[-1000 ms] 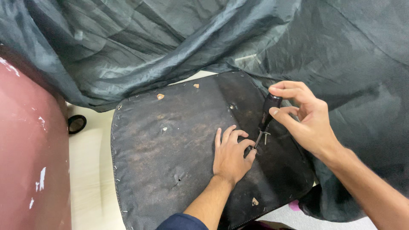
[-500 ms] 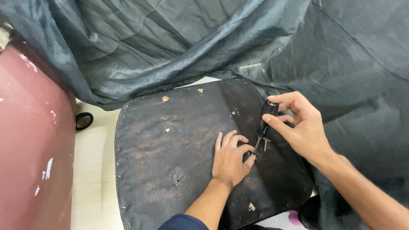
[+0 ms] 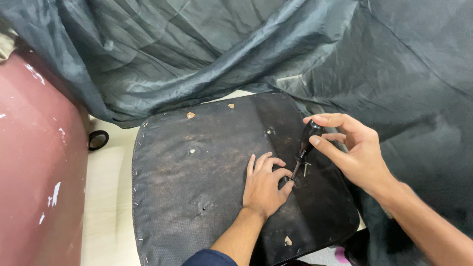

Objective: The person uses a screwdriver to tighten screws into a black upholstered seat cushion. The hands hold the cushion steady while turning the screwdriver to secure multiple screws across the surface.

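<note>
Head view, the only 1 here: the left hand point(image 3: 265, 184) lies flat on the dark seat panel point(image 3: 197, 187), fingers loosely spread, its fingertips right at the foot of the screwdriver point(image 3: 304, 148). The right hand point(image 3: 354, 152) pinches the tool's black handle between thumb and fingers, the shaft slanting down to the panel just beside the left index finger. A small screw point(image 3: 306, 168) stands just beside the shaft. Compared with half a second back, both hands sit in the same spots on the panel and the tool keeps its tilt; the maroon chair part point(image 3: 34, 162) on the left fills about as much of the frame. Grey-black fabric point(image 3: 207, 54) drapes behind the panel and down the right side. A small black ring point(image 3: 98, 140) lies on the pale floor point(image 3: 106, 197) near the panel's upper left corner.
</note>
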